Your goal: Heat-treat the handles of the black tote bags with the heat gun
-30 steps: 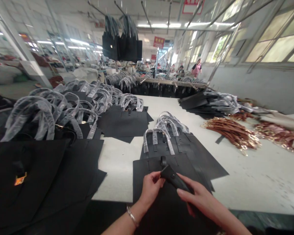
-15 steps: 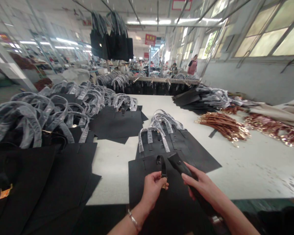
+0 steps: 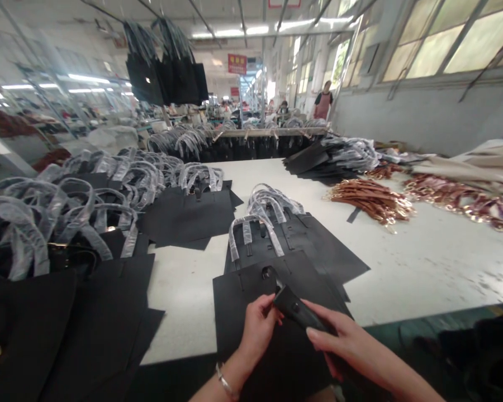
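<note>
A flat black tote bag lies in front of me at the near table edge, on top of other black bags. My left hand is closed, pinching the short black strap at the bag's upper middle. The strap's gold end piece is hidden now. My right hand grips a long black object with a wide flat end and a small round stud; its exact kind I cannot make out. Its flat end is right at my left fingertips and covers part of the strap.
Black bags with plastic-wrapped handles crowd the left side. Another small stack lies mid-table. Brown straps with gold clasps lie right, beside pinkish-brown straps. More bags hang from a rail. A person stands far back.
My right hand has brought the black object's flat end left and down to my left fingertips. The left hand stays on the strap. The whole view has shifted slightly.
</note>
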`<action>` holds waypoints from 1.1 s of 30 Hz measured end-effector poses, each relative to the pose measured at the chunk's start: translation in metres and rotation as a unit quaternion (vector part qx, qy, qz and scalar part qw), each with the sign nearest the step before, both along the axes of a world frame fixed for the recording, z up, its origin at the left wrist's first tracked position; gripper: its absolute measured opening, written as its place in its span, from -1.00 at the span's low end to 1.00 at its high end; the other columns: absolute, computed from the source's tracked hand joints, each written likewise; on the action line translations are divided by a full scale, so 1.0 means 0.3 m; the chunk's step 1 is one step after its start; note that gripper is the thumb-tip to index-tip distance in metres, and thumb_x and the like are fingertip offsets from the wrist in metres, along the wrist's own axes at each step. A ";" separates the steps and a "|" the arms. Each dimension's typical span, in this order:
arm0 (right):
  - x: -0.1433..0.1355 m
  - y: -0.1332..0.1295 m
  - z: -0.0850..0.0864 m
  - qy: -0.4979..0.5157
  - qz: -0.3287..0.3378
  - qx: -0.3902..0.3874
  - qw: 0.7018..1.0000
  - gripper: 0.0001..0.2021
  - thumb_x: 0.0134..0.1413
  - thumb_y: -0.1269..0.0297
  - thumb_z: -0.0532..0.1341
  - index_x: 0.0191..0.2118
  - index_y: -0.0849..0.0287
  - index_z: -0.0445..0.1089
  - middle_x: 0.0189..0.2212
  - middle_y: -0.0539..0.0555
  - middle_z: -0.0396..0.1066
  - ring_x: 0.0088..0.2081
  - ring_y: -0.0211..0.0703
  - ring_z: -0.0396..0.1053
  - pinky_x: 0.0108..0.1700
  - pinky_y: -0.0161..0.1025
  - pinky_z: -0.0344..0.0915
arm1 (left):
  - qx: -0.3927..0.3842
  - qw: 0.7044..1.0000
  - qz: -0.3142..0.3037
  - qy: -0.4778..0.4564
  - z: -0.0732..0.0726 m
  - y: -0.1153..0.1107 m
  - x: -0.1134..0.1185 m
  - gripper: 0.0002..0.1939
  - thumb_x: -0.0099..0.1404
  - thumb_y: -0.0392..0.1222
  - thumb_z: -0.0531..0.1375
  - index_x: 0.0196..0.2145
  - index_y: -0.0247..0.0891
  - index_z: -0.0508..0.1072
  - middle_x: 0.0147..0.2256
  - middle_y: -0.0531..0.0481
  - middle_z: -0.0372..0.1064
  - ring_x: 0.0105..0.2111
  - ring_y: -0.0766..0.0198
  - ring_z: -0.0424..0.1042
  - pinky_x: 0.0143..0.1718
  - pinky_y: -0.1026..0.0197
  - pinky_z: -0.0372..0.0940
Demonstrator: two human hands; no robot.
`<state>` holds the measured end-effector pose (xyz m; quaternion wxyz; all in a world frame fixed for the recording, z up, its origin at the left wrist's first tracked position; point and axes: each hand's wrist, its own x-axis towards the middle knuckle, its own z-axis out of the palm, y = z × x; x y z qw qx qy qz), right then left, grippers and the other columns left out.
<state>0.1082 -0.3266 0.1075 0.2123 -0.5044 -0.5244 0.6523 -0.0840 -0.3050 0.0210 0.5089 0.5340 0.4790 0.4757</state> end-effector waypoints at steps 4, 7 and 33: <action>-0.004 0.030 0.030 0.014 -0.024 0.020 0.999 -0.28 0.04 0.04 0.22 0.29 0.14 0.06 -0.51 -0.09 0.32 -0.70 -0.36 0.28 -0.67 -0.42 0.24 | -0.057 0.998 -0.021 -0.005 0.013 0.009 0.000 -0.83 0.17 -0.19 0.19 -0.37 -0.36 0.48 -0.57 0.05 0.31 -0.60 0.37 0.26 -0.55 0.34 0.15; 0.008 0.029 0.045 0.014 -0.005 -0.007 1.000 -0.29 0.05 0.04 0.22 0.29 0.11 0.06 -0.50 -0.09 0.32 -0.69 -0.36 0.30 -0.66 -0.41 0.25 | -0.076 0.997 -0.034 0.004 0.045 0.018 -0.006 -0.80 0.16 -0.19 0.17 -0.32 -0.37 0.50 -0.57 0.05 0.31 -0.61 0.39 0.23 -0.58 0.36 0.12; 0.066 0.049 0.055 0.060 -0.003 -0.064 0.996 -0.35 0.07 0.06 0.24 0.27 0.04 0.11 -0.45 -0.06 0.34 -0.65 -0.35 0.32 -0.63 -0.41 0.27 | -0.062 0.994 -0.060 0.062 0.097 0.035 -0.019 -0.87 0.13 -0.24 0.17 -0.42 -0.34 0.51 -0.56 0.05 0.31 -0.60 0.39 0.25 -0.55 0.35 0.14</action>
